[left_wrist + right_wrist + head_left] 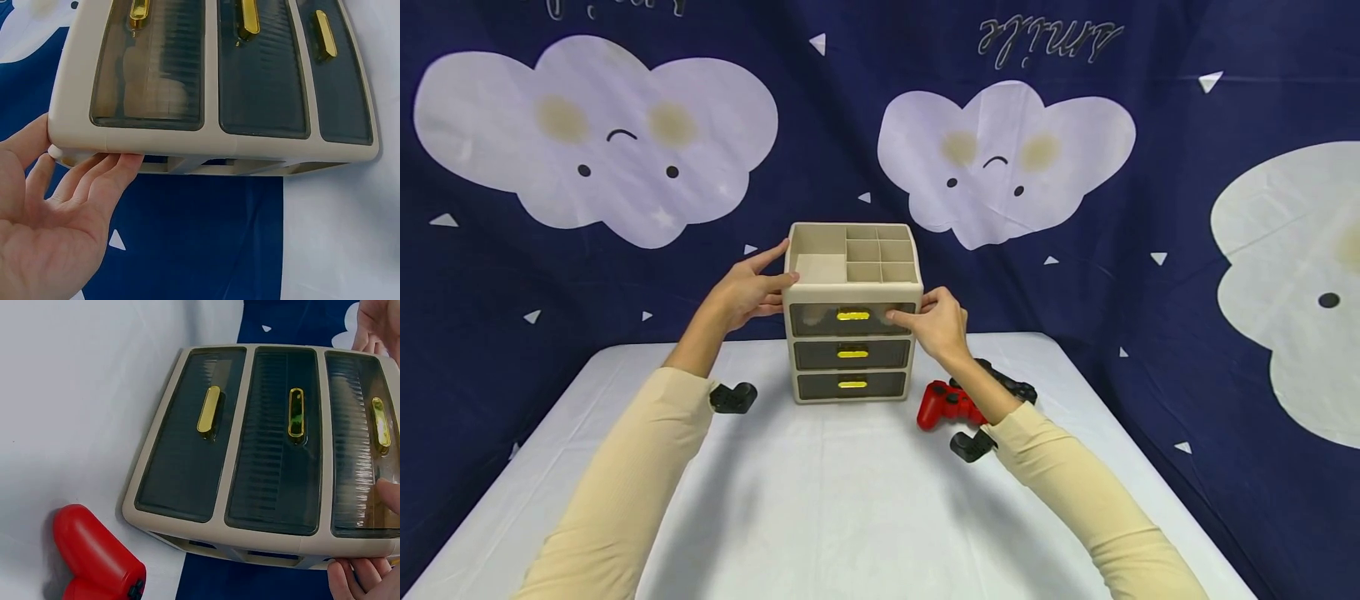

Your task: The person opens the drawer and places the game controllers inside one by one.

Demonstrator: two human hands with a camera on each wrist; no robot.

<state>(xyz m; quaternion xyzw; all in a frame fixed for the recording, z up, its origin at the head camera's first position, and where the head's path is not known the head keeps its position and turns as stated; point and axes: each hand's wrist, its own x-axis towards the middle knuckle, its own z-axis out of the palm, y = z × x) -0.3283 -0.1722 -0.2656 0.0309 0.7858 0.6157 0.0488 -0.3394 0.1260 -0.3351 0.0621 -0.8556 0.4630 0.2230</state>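
Observation:
A cream desktop drawer organizer (855, 292) stands upright on the white table, with three dark see-through drawers, gold handles and an open top divided into compartments. My left hand (747, 290) holds its upper left side, fingers against the side wall in the left wrist view and thumb at the top front edge. On the upper right side, my right hand (942, 327) grips it, with the thumb on the top drawer (814, 320) and the other fingers on the side wall. All three drawers are closed.
Right of the organizer lies a red game controller (934, 405), with a black game controller (1021, 389) behind it, partly hidden by my right forearm. A dark blue curtain (820, 133) with cloud prints hangs behind the white table (850, 500).

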